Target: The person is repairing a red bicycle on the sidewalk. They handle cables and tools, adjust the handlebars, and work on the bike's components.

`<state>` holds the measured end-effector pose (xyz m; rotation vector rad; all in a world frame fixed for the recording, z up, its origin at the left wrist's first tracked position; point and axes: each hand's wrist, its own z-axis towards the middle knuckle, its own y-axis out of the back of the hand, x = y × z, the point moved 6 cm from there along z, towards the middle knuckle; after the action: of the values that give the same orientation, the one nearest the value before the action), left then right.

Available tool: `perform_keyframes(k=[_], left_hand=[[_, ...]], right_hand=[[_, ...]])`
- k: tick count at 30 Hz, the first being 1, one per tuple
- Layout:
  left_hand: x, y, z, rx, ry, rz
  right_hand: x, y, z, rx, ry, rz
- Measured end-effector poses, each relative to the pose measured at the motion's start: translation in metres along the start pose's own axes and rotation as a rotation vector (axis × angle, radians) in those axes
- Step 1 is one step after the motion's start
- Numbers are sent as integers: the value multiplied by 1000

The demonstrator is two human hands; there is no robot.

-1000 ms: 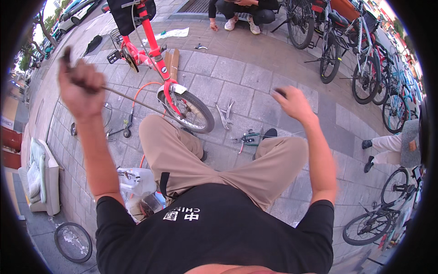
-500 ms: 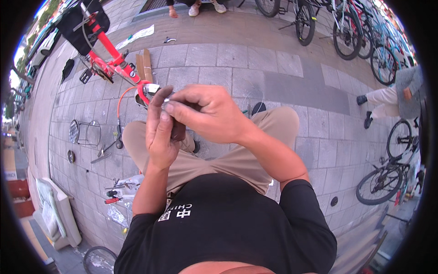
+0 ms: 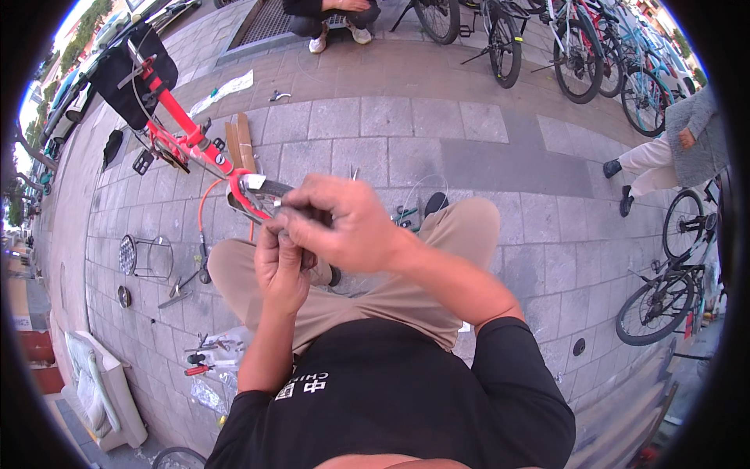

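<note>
My left hand (image 3: 283, 266) and right hand (image 3: 337, 223) meet over my lap, fingers curled and pinched together round something small that they mostly hide. The front wheel (image 3: 272, 190) of a red folding bicycle (image 3: 187, 137) shows just beyond my hands. Green-handled tools (image 3: 406, 219) lie past my right hand near my shoe, beside a thin loop of cable. An orange hose (image 3: 201, 211) runs over the paving on the left.
A small stool (image 3: 141, 254), tool pile (image 3: 215, 356) and pale armchair (image 3: 101, 391) are on the left. Parked bicycles (image 3: 578, 66) line the upper right, another (image 3: 652, 309) lies lower right. A person crouches (image 3: 332, 16) ahead; another stands (image 3: 664, 148) at the right.
My hands came from wide apart to together over my lap. The long thin rod once in my left hand no longer shows. Since half a second ago both hands have dropped slightly.
</note>
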<state>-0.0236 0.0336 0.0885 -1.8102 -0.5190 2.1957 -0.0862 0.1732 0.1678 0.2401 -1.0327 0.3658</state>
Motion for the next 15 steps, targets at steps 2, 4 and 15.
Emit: perform_keyframes(k=[2, 4, 15], left_hand=[[-1, 3, -4, 22, -33, 40], [1, -7, -1, 35, -19, 77], [-11, -25, 9, 112, -65, 59]], right_hand=[[26, 15, 16, -119, 142, -126], [42, 23, 21, -157, 213, -208], [25, 20, 20, -197, -60, 170]])
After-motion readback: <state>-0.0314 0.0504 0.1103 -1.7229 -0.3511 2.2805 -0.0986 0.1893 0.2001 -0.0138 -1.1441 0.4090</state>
